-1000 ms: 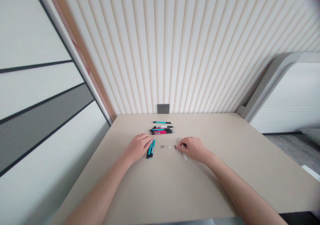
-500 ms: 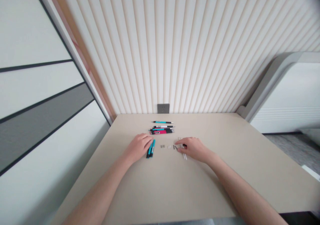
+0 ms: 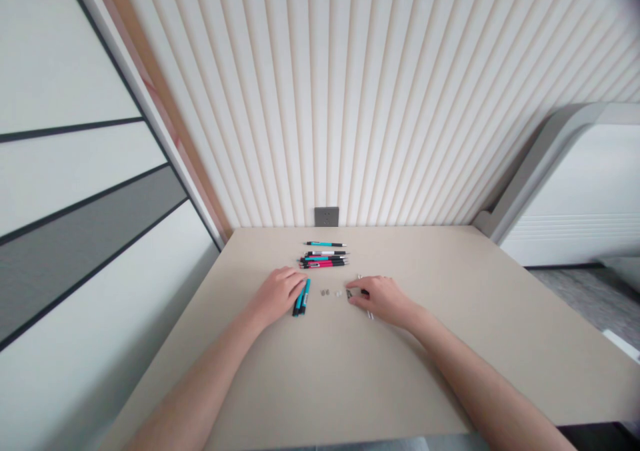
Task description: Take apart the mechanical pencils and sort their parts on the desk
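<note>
My left hand [image 3: 279, 295] rests on the table with its fingers loosely bent, touching or right beside the teal-and-black pen barrels [image 3: 305, 297]. Its fingertips cover part of the left barrel. Over the small dark parts, likely springs [image 3: 349, 293], my right hand [image 3: 384, 297] reaches with thumb and index finger apart on either side of them. Under this hand lie thin white tubes [image 3: 371, 315], mostly hidden by the palm. Between both hands sit small whitish pieces [image 3: 339, 293] and small grey pieces [image 3: 325, 292], too small to name.
Behind the hands lies a group of pens [image 3: 324, 261] in pink, teal, white and black, and a single teal pen [image 3: 326, 244] farther back. A dark wall socket [image 3: 327, 217] sits above the table's [image 3: 320, 377] back edge, on a ribbed wall. A pale cabinet stands at left.
My right hand has shifted slightly left, its thumb and index finger now around the small dark parts and covering more of the white tubes. My left hand has stayed put.
</note>
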The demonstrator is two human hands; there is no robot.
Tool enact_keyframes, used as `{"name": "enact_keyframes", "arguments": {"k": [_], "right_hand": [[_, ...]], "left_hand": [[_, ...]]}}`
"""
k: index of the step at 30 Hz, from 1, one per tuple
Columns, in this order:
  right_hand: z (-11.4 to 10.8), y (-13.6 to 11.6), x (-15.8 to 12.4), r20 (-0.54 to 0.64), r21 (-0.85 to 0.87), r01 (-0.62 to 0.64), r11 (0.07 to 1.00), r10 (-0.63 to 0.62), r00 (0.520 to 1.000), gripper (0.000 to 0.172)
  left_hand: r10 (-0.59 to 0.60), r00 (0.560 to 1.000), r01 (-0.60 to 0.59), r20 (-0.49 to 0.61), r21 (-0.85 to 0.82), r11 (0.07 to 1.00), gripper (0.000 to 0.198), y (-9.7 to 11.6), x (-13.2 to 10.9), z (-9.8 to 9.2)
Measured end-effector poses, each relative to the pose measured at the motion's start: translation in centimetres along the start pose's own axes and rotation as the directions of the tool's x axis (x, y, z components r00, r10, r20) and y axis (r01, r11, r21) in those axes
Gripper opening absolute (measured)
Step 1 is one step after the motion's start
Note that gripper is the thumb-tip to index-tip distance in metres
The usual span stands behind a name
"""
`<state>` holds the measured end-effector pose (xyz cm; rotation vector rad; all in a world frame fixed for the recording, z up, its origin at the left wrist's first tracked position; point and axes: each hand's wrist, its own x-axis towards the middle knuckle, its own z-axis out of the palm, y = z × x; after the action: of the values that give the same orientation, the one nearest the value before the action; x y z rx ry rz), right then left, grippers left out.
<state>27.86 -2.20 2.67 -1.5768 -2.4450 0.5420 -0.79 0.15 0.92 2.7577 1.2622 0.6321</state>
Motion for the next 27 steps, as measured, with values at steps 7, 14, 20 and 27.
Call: {"name": "enact_keyframes", "arguments": {"k": [7,14,20,27], "right_hand": [[0.36,0.21,0.23,-0.002,-0.004,0.049,0.999,-0.049,0.999,0.029],[0.43,0.09,0.19,-0.012,0.005,0.050,0.999,-0.050,0.999,0.027],[0.07,-0.03,0.04,-0.013,-0.009,0.023,1.000,-0.023,1.000,0.029],[-0.02,0.20,0.09,-0.006,-0.025,-0.004,1.000,0.004,1.000,0.028]], "left_hand": [[-0.003,1.000,0.003,0.008,0.002,1.000,0.022,0.01,0.08,0.03],[-0.008,1.000,0.008,0.012,0.003,1.000,0.022,0.07,0.11,-0.07],[-0.018,1.000,0.017,0.025,0.009,1.000,0.022,0.09,0.09,-0.10],[-0.007,1.000,0.007,0.012,0.001,1.000,0.022,0.05,0.08,-0.06]]}}
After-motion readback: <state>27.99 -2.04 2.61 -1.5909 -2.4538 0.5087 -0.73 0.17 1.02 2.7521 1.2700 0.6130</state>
